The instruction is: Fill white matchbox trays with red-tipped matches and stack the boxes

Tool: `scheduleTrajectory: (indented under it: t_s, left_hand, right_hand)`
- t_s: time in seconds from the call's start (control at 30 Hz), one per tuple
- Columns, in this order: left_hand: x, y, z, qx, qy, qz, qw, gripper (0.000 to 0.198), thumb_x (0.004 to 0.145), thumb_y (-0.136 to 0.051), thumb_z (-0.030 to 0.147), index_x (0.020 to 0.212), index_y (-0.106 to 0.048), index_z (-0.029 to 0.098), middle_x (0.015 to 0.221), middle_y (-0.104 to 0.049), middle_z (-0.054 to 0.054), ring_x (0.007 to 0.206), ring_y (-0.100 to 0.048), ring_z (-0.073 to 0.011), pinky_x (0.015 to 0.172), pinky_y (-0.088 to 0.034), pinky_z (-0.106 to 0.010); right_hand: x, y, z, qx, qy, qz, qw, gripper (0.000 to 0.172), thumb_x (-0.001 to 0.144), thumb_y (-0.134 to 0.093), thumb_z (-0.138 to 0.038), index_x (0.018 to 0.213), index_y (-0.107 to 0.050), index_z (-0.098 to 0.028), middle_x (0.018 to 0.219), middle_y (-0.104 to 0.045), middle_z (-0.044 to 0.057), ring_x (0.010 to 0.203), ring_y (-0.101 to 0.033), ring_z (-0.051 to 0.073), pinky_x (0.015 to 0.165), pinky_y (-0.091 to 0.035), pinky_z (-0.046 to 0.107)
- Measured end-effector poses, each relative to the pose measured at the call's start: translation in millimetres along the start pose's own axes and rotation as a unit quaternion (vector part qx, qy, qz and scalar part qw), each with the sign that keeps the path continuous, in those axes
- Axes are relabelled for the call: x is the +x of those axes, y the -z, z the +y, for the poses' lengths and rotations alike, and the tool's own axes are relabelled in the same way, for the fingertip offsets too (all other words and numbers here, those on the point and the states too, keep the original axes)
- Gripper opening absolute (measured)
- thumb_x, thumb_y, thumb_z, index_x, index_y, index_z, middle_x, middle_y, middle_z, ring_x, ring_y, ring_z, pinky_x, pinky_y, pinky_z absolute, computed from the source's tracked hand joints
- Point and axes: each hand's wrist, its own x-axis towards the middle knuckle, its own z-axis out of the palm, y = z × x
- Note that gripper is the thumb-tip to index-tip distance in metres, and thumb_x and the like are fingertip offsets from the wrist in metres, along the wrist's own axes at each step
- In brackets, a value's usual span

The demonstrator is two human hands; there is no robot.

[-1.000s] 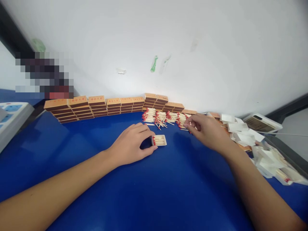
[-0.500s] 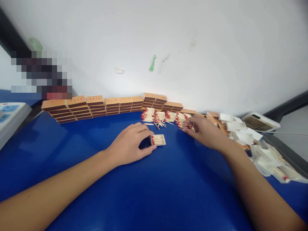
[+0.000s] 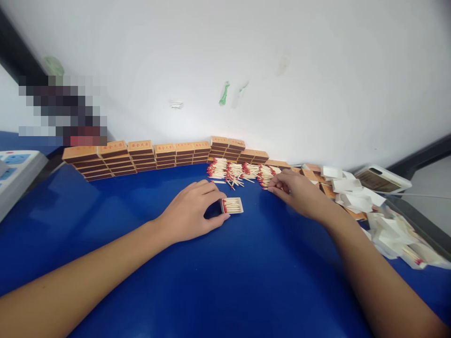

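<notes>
A small white matchbox tray [image 3: 241,211] lies on the blue table, partly filled with red-tipped matches [image 3: 232,205]. My left hand [image 3: 195,210] grips the left end of this tray between thumb and fingers. Behind it, several heaps of loose matches [image 3: 219,169] lie side by side. At the right end of the heaps is my right hand [image 3: 294,190], its thumb and index finger pinched together at the edge of the last heap [image 3: 264,175]. What sits between those fingertips is too small to make out for certain.
Stacked orange matchboxes [image 3: 141,146] line the wall at the back. Empty white trays [image 3: 354,202] and matchbox sleeves pile up at the right, near a white device [image 3: 382,178] with a cable. A power strip [image 3: 21,164] stands at the far left.
My right fingers have closed slightly at the edge of the rightmost heap. The left hand and tray stay in place; the whole view has shifted a little.
</notes>
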Motion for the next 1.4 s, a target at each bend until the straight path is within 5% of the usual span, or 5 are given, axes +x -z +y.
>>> scheduleTrajectory:
  t_s: [0.33, 0.63, 0.9, 1.1, 1.4]
  left_hand:
    - [0, 0.4, 1, 0.000, 0.000, -0.005, 1.000, 0.025, 0.097, -0.074, 0.034, 0.117, -0.071, 0.020, 0.107, -0.075, -0.007, 0.100, -0.068, -0.0249, 0.092, -0.056, -0.043]
    - [0, -0.1, 0, -0.002, -0.003, -0.002, 1.000, 0.026, 0.096, -0.074, 0.034, 0.118, -0.071, 0.019, 0.107, -0.074, -0.007, 0.100, -0.067, -0.0250, 0.091, -0.056, -0.042]
    - [0, 0.0, 0, 0.000, -0.003, -0.002, 1.000, 0.026, 0.096, -0.074, 0.034, 0.117, -0.071, 0.019, 0.107, -0.074, -0.006, 0.100, -0.067, -0.0248, 0.091, -0.056, -0.042]
    - [0, -0.7, 0, -0.002, -0.006, 0.001, 1.000, 0.025, 0.096, -0.075, 0.033, 0.116, -0.072, 0.019, 0.106, -0.074, -0.006, 0.099, -0.067, -0.0242, 0.091, -0.056, -0.042]
    - [2, -2.5, 0, -0.002, -0.013, 0.006, 1.000, 0.023, 0.096, -0.075, 0.033, 0.115, -0.072, 0.019, 0.104, -0.074, -0.006, 0.098, -0.067, -0.0242, 0.091, -0.056, -0.042]
  right_hand:
    - [1, -2, -25, 0.057, 0.023, -0.015, 0.998, 0.020, 0.099, -0.056, -0.034, 0.090, -0.069, -0.022, 0.089, -0.068, 0.009, 0.077, -0.061, 0.023, 0.071, -0.048, 0.036]
    - [-2, 5, -16, 0.037, 0.002, -0.010, 0.999, 0.022, 0.095, -0.062, -0.042, 0.094, -0.071, -0.022, 0.091, -0.067, 0.008, 0.073, -0.059, 0.021, 0.067, -0.047, 0.035]
    - [0, -1, -28, 0.044, 0.025, -0.028, 0.998, 0.017, 0.100, -0.053, -0.030, 0.089, -0.064, -0.022, 0.091, -0.065, 0.009, 0.081, -0.061, 0.024, 0.071, -0.047, 0.035]
    - [-9, 0, -62, 0.071, 0.071, 0.012, 0.995, 0.017, 0.108, -0.051, -0.032, 0.097, -0.061, -0.024, 0.097, -0.064, 0.007, 0.087, -0.061, 0.024, 0.077, -0.049, 0.036]
    - [-18, -23, -105, 0.032, 0.104, -0.020, 0.994, 0.010, 0.110, -0.047, -0.020, 0.105, -0.056, -0.022, 0.109, -0.061, 0.009, 0.090, -0.067, 0.024, 0.083, -0.055, 0.040]
